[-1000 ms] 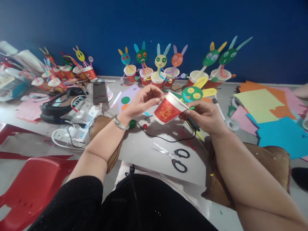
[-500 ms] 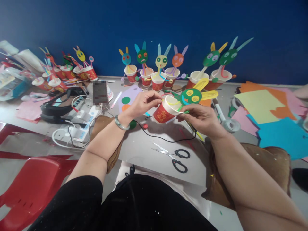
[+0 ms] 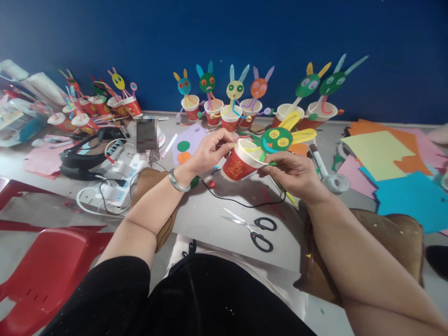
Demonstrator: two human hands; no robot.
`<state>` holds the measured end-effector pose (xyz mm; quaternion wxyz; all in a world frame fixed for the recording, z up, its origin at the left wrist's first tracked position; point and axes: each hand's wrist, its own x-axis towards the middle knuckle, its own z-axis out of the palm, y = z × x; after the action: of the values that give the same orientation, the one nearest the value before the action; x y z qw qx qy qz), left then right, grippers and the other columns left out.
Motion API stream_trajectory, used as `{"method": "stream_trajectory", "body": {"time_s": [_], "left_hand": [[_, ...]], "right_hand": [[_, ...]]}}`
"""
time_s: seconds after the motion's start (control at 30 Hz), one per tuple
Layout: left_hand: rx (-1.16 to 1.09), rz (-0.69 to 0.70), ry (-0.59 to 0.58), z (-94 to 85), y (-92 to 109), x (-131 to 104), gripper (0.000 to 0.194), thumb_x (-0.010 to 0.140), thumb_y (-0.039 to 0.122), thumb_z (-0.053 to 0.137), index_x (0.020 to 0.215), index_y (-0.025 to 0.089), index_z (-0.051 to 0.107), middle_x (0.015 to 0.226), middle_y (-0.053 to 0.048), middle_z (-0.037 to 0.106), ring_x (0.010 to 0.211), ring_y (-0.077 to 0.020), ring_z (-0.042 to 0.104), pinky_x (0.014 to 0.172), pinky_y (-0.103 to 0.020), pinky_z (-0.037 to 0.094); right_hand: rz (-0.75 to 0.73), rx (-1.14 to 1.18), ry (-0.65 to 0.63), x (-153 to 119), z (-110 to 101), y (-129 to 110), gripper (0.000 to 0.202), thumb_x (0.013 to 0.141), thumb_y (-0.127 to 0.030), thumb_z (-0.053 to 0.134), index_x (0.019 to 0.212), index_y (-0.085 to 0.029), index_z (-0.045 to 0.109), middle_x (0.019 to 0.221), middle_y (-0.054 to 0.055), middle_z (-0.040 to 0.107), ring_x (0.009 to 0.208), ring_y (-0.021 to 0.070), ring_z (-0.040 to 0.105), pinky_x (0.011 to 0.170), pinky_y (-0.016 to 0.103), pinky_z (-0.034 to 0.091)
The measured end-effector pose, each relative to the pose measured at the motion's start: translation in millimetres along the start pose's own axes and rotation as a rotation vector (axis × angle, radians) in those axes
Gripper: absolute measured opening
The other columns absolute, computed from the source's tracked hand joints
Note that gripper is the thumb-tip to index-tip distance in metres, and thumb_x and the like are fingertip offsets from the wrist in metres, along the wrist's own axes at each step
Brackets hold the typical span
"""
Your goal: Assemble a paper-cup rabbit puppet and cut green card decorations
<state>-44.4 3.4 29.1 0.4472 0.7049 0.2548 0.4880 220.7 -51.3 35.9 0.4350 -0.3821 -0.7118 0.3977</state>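
My left hand (image 3: pixel 214 151) is closed at the left rim of a red and white paper cup (image 3: pixel 238 163), its thumb and finger pinched by the end of a yellow strip. At the cup's right side my right hand (image 3: pixel 294 172) is closed too, with a green strip showing by its fingertips. The cup tilts above the table between both hands. Out of its mouth leans a green paper rabbit face (image 3: pixel 277 140) with yellow ears, yellow eyes and a blue mouth. Scissors (image 3: pixel 249 227) with black handles lie partly spread on the table below.
Several cups with paper rabbit figures (image 3: pixel 231 114) line the blue wall. Coloured paper sheets (image 3: pixel 380 149) and a tape roll (image 3: pixel 336 183) lie at right. At left are a power strip (image 3: pixel 128 186), a black headset (image 3: pixel 82 156) and a red chair (image 3: pixel 52 275). A black cable (image 3: pixel 241 204) crosses the table.
The cup and the rabbit face have shifted very slightly, the face a touch to the left. Both hands keep their hold.
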Motion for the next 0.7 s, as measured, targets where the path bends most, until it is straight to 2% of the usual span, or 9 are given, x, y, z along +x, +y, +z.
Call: {"method": "stream_trajectory", "body": {"time_s": [0.2,0.4,0.6,0.7], "left_hand": [[-0.079,-0.040,0.030,4.0,4.0,0.4,0.053,0.092,0.068,0.081,0.087,0.020,0.060,0.092,-0.002,0.066,0.071,-0.0089,0.054,0.065,-0.026,0.050],[-0.114,-0.111,-0.001,2.2,7.3,0.4,0.055,0.089,0.069,0.084,0.085,0.021,0.057,0.076,0.002,0.060,0.065,-0.0087,0.052,0.061,-0.026,0.045],[-0.227,-0.140,-0.028,3.2,8.6,0.8,0.056,0.088,0.067,0.085,0.086,0.022,0.052,0.083,-0.002,0.071,0.069,-0.0094,0.060,0.066,-0.027,0.051],[-0.257,-0.170,-0.011,5.7,8.4,0.7,0.055,0.088,0.066,0.086,0.086,0.022,0.052,0.085,-0.001,0.070,0.069,-0.0095,0.060,0.064,-0.027,0.051]], "right_hand": [[-0.004,0.048,0.029,-0.7,0.9,1.9,0.045,0.086,-0.072,0.086,0.089,-0.028,0.080,0.073,0.002,0.076,0.063,0.0183,0.071,0.064,0.033,0.064],[-0.016,0.104,0.045,-0.4,1.6,4.6,0.043,0.081,-0.068,0.093,0.090,-0.028,0.080,0.075,0.002,0.077,0.066,0.0187,0.072,0.065,0.034,0.064],[-0.030,0.111,0.030,0.5,-0.4,3.0,0.039,0.088,-0.066,0.089,0.091,-0.028,0.079,0.077,0.003,0.076,0.065,0.0184,0.070,0.064,0.035,0.060],[-0.027,0.116,0.034,1.3,0.1,3.0,0.041,0.085,-0.067,0.090,0.090,-0.027,0.078,0.076,0.003,0.076,0.064,0.0195,0.070,0.063,0.037,0.060]]}}
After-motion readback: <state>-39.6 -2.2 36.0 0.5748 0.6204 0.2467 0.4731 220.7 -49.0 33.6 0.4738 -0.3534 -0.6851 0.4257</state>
